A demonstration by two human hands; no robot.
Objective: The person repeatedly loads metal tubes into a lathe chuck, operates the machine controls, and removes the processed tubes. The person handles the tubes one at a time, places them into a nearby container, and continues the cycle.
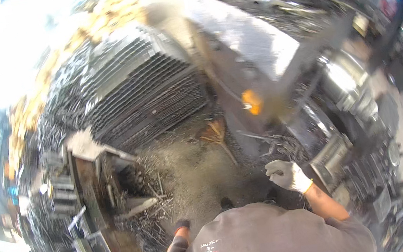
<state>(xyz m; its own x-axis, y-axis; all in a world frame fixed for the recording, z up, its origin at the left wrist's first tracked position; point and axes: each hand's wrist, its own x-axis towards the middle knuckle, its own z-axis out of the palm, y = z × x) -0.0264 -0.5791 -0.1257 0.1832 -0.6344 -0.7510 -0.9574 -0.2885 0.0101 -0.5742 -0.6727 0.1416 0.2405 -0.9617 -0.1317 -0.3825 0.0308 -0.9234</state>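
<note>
Fingers of my right hand: gloved, loosely curled, nothing visible in them. Left hand mostly hidden, can't tell its grip. Grey metal block sits just right of the glove, off the counter's near end. For any grasp, I'd open wide, clear the loose scrap, grip squarely.

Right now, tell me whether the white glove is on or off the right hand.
On: the white glove covers the right hand, its yellow-edged cuff ending where the bare forearm begins.
</note>
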